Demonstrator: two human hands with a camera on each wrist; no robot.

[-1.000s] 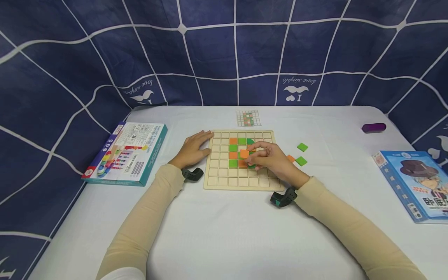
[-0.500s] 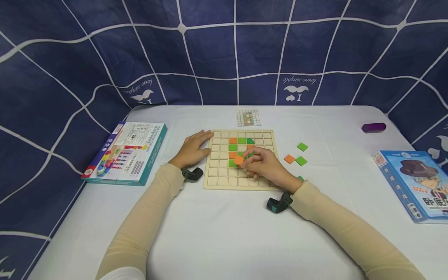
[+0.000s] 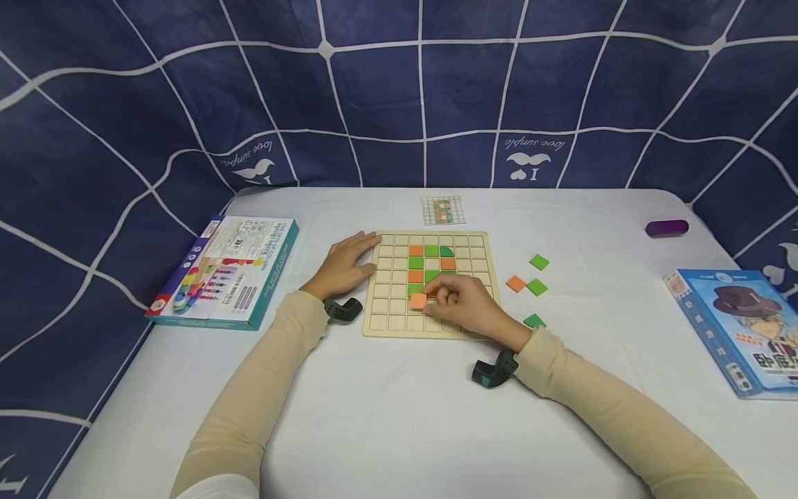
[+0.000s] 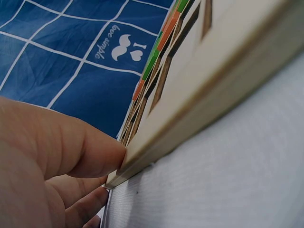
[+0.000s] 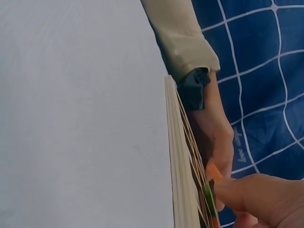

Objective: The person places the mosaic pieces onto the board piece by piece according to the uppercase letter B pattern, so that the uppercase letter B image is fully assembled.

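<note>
A square wooden grid board (image 3: 389, 324) lies on the white table, with orange and green tiles set in its middle columns. My right hand (image 3: 464, 303) pinches an orange square tile (image 3: 418, 301) between thumb and fingers, just below the left column of tiles. In the right wrist view that tile (image 5: 214, 171) shows at the thumb tip. My left hand (image 3: 344, 265) rests at the board's left edge, fingers extended; in the left wrist view its thumb touches the board's rim (image 4: 185, 114). Part of the tile pattern is hidden behind my right hand.
Right of the board lie loose green tiles (image 3: 539, 262) and an orange tile (image 3: 515, 283). A small pattern card (image 3: 442, 210) sits behind the board. A toy box (image 3: 227, 274) is at left, a blue box (image 3: 736, 333) and a purple case (image 3: 666, 228) at right.
My right hand has moved toward me and slightly left with the orange tile, from over the tile pattern to the cells below its left column. My left hand has stayed put.
</note>
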